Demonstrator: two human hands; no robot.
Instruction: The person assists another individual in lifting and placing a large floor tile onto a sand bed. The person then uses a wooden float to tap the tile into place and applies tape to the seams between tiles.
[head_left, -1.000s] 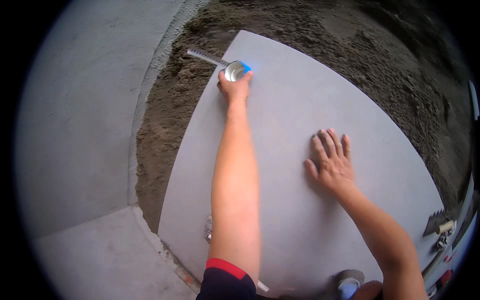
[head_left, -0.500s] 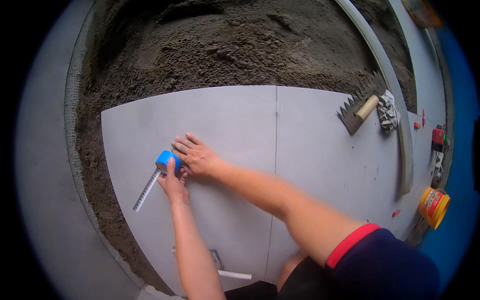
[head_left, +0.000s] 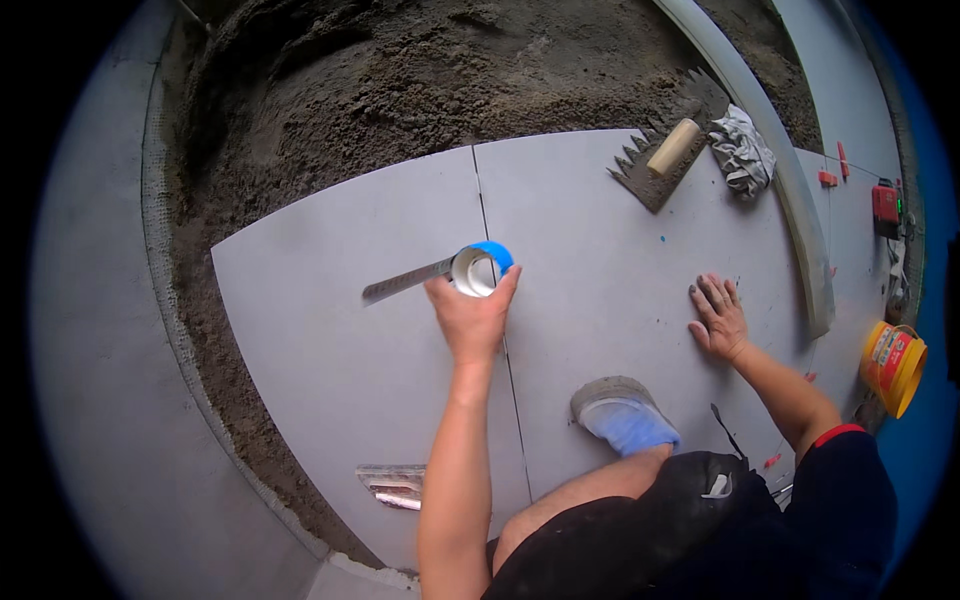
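My left hand [head_left: 470, 318] is closed around a roll of tape [head_left: 498, 254], blue outside and white inside. A straight, dark-marked strip [head_left: 405, 282] sticks out from the roll to the left. Both are held above the large grey tiles [head_left: 330, 360], near the dark joint between two of them. My right hand [head_left: 719, 318] lies flat on the right tile with its fingers spread, holding nothing. Left of my left forearm, a flat metal trowel [head_left: 392, 486] lies on the tile, partly hidden by the arm.
Rough mortar [head_left: 400, 80] borders the tiles. A notched trowel [head_left: 655, 170], crumpled cloth [head_left: 742, 152] and long pale bar [head_left: 790, 195] lie at the upper right. Farther right are a red device [head_left: 886, 208] and a yellow bucket [head_left: 893, 368]. My covered foot [head_left: 622, 415] rests on the tile.
My left hand has carried the roll and its strip right, toward the joint. My right hand has left its place beside the roll and now lies far to the right. My foot has come into view.
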